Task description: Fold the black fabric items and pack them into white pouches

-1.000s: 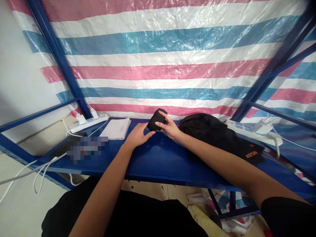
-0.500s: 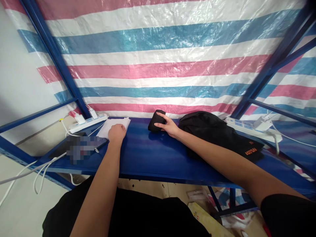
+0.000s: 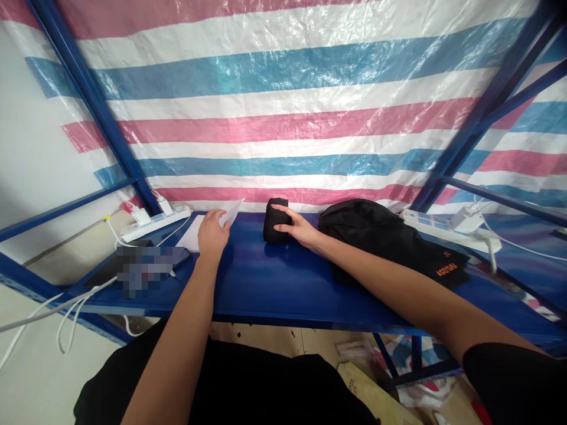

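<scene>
My left hand pinches a thin white sheet, which tilts up from the shelf towards the right. Beneath and left of that hand lies a white stack of paper or tissues. The fingers and thumb of my right hand are closed around a small black bundle, either a pouch or folded cloth; I cannot tell which. It stands on the blue shelf, near the back edge. Just right of it, behind my right forearm, rests a heap of black fabric with orange lettering.
White power strips with plugs stand at the left and right. A phone-like device, partly blurred out, lies at the left with cables. Blue frame posts flank a striped plastic sheet. A yellow box is on the floor.
My left hand was lying closed on the white stack; it now holds one sheet raised at the right. My right hand has the black bundle turned slightly more upright, a little further left.
</scene>
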### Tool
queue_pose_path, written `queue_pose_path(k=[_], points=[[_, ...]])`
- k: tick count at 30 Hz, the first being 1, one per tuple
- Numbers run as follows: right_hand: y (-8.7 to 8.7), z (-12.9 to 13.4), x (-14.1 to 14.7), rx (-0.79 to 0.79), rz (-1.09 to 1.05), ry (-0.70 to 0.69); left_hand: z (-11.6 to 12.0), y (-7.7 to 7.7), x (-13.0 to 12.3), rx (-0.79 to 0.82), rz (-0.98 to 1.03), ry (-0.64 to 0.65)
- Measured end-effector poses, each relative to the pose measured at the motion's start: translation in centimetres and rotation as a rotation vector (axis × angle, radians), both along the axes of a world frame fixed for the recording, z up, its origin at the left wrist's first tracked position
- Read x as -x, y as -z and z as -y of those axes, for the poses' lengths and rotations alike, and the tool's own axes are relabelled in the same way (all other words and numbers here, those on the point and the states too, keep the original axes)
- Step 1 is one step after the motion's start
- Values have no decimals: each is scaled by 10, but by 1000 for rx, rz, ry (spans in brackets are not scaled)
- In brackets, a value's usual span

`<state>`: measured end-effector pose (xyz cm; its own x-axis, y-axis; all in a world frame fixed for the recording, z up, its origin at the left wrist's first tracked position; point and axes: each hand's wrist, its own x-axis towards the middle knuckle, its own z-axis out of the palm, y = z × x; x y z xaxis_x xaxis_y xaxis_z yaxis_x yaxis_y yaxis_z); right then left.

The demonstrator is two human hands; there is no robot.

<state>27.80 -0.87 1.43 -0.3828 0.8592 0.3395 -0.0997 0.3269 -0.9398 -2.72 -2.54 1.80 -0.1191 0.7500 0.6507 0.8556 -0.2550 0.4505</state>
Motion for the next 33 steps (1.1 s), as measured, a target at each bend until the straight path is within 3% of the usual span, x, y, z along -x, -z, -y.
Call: queue_pose_path(k=[6, 9, 11, 16, 23, 33], points=[[-19, 22, 12, -359, 235, -146, 5, 0, -29, -129, -109, 187], [-23, 29, 19, -544, 366, -145, 11, -2, -46, -159, -179, 260], [-21, 30, 21, -586, 416, -104, 13, -3, -55, -167, -238, 302], [-16, 20, 20, -562, 407, -34, 18, -4, -67, -154, -372, 307], [-10, 9, 20, -317, 180, -76, 20, -4, -73, -142, -490, 371], [-7, 12, 19, -297, 52, 214, 20, -7, -73, -134, -480, 505]])
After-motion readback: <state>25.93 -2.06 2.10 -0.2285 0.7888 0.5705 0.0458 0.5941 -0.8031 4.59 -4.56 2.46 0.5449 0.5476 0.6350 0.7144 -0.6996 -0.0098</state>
